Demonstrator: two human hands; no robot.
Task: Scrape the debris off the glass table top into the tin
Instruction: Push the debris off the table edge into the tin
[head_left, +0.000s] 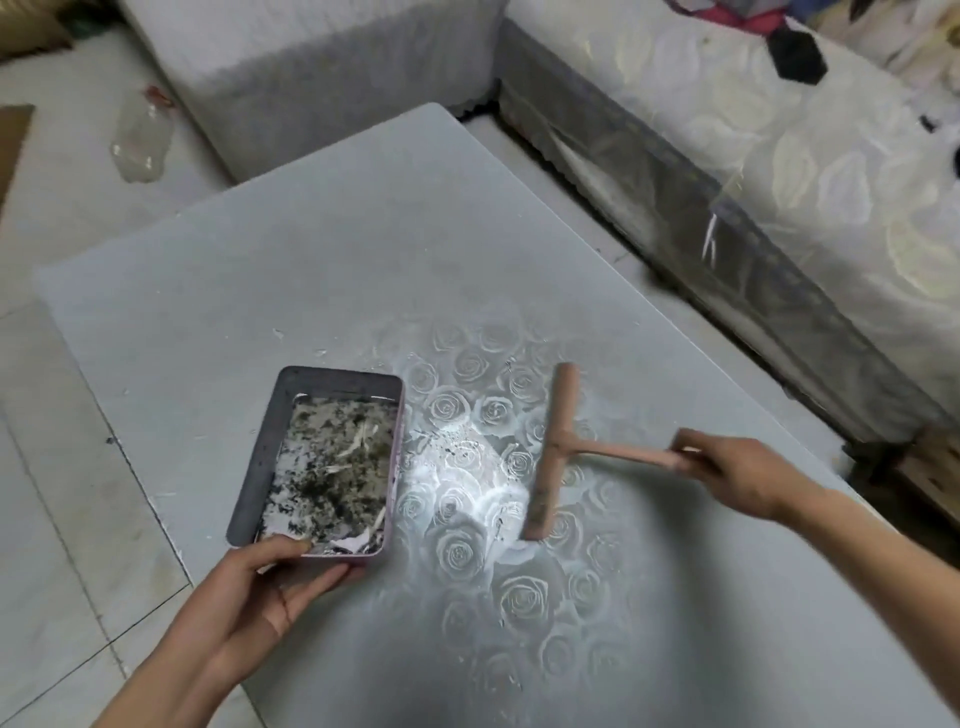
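A rectangular tin (260, 457) with a pinkish rim rests on the glass table top (311, 260). It holds dark crumbs and pale scraps. My left hand (260, 592) grips the tin's near short edge, thumb over the rim. My right hand (737, 478) is closed around the handle of a wooden T-shaped scraper (550, 447). The scraper's long blade stands on the glass to the right of the tin, apart from it. Small dark specks of debris (462, 452) lie on the rose-patterned glass between blade and tin.
A sofa with a rose-print cover (779, 182) runs along the table's right side. Another covered seat (322, 62) stands beyond the far corner. An empty plastic bottle (140, 140) lies on the tiled floor at the upper left. The table's left edge runs close to the tin.
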